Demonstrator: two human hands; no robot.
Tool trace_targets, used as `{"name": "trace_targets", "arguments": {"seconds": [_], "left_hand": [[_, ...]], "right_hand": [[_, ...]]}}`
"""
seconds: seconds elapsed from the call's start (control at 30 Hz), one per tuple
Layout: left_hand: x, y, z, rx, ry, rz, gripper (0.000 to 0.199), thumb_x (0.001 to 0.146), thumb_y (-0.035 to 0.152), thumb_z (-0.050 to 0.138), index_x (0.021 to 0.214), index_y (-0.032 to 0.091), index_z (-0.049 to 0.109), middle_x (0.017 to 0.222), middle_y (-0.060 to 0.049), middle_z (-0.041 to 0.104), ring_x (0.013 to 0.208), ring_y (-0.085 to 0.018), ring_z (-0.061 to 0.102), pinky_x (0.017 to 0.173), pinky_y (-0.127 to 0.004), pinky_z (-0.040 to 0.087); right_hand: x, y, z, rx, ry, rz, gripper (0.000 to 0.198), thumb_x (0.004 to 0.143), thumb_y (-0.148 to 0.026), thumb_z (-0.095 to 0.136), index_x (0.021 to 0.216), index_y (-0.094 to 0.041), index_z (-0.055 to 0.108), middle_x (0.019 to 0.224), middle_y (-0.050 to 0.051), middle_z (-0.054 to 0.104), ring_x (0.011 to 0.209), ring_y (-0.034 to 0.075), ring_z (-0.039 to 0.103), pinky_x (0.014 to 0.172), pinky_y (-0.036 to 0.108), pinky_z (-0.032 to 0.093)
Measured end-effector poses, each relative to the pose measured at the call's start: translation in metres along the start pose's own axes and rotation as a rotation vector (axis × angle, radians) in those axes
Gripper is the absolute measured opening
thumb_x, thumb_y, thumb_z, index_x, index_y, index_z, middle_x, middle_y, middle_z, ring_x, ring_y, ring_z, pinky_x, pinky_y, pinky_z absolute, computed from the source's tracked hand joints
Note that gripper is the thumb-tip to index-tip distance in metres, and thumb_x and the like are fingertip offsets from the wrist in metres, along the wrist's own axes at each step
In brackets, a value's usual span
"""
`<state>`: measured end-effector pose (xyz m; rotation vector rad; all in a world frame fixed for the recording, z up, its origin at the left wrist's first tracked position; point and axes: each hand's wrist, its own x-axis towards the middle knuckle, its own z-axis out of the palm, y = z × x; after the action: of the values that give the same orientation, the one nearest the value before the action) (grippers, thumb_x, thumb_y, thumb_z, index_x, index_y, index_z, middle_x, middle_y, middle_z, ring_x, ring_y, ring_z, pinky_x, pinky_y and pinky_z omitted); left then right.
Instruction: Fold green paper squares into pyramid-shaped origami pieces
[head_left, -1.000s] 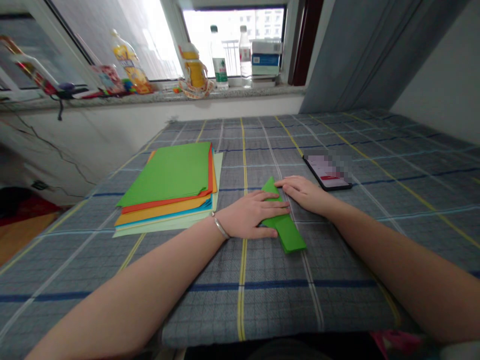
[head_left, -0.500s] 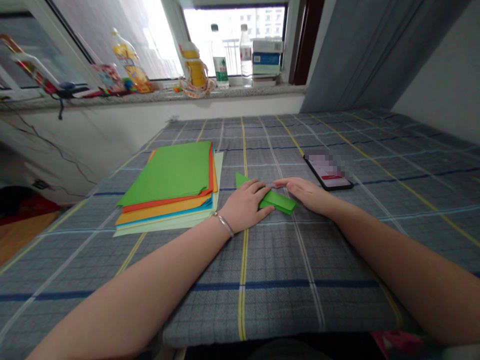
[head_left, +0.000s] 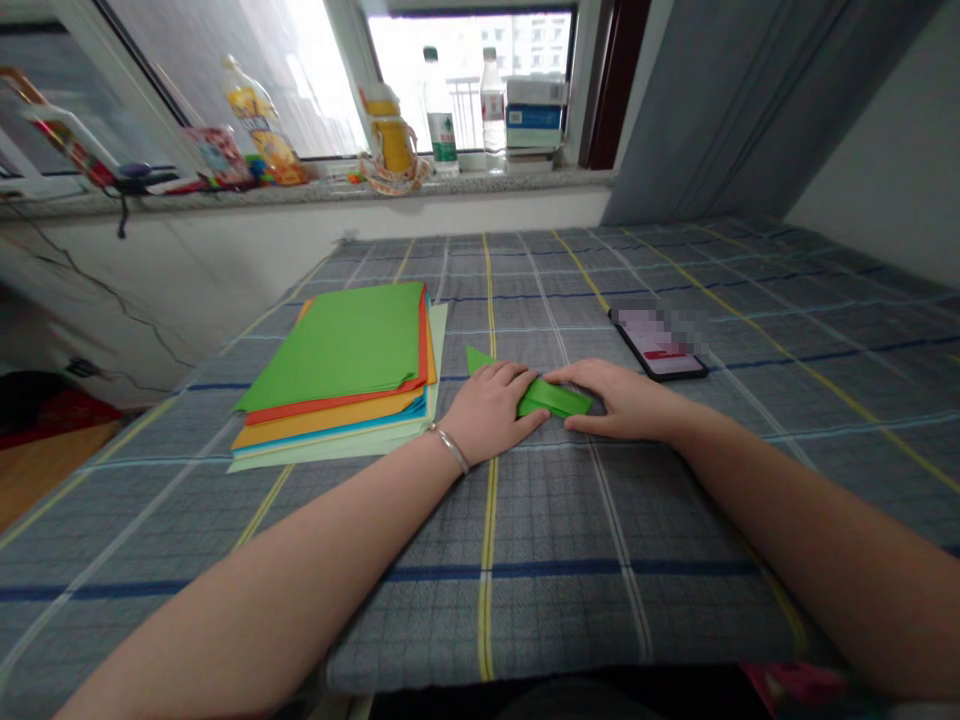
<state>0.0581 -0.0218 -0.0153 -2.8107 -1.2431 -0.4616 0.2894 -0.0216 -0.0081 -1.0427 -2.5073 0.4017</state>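
Note:
A folded green paper lies on the plaid cloth, one pointed corner showing past my left hand. Across its middle my left hand rests flat with the fingers stretched out, hiding part of the paper. My right hand is at the paper's right end, thumb and fingers apart on either side of it. The right fingertips reach the paper's far edge, and the thumb is by its near edge. A silver bangle circles my left wrist.
A stack of coloured paper, green on top, lies to the left. At the right is a phone. Bottles, a yellow cup and a blue-and-white box stand on the windowsill behind the plaid cloth.
My right hand has come down and left onto the paper's right end, its thumb now spread toward the near edge. The left hand stays nearly in place; the paper has shifted slightly.

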Motion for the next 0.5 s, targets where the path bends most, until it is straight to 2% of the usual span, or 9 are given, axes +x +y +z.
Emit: {"name": "trace_targets", "arguments": {"seconds": [0.2,0.33,0.5], "left_hand": [[0.0006,-0.0005,-0.0003,-0.001,0.002,-0.01,0.055,0.09,0.048,0.053,0.132,0.013,0.055,0.132,-0.013,0.058,0.124,-0.029,0.051,0.109,-0.043,0.038],[0.002,-0.0025,0.0007,-0.029,0.008,0.003,0.055,0.089,0.047,0.056,0.13,0.01,0.057,0.129,-0.014,0.059,0.122,-0.028,0.052,0.109,-0.041,0.039],[0.0025,-0.0048,0.0024,-0.064,0.017,0.0,0.054,0.088,0.046,0.058,0.128,0.011,0.057,0.128,-0.014,0.059,0.121,-0.027,0.052,0.109,-0.041,0.039]], "right_hand": [[0.0007,-0.0044,-0.0033,-0.016,0.025,0.012,0.044,0.084,-0.041,0.062,0.124,-0.025,0.064,0.121,0.007,0.069,0.11,0.026,0.062,0.097,0.043,0.046],[0.0005,-0.0062,-0.0047,-0.056,0.011,-0.046,0.045,0.08,-0.042,0.067,0.122,-0.024,0.065,0.12,0.007,0.069,0.11,0.026,0.063,0.098,0.042,0.046],[-0.0001,-0.0073,-0.0047,-0.064,0.02,-0.046,0.038,0.086,-0.04,0.061,0.12,-0.024,0.066,0.119,0.007,0.07,0.109,0.024,0.063,0.096,0.039,0.047]]}}
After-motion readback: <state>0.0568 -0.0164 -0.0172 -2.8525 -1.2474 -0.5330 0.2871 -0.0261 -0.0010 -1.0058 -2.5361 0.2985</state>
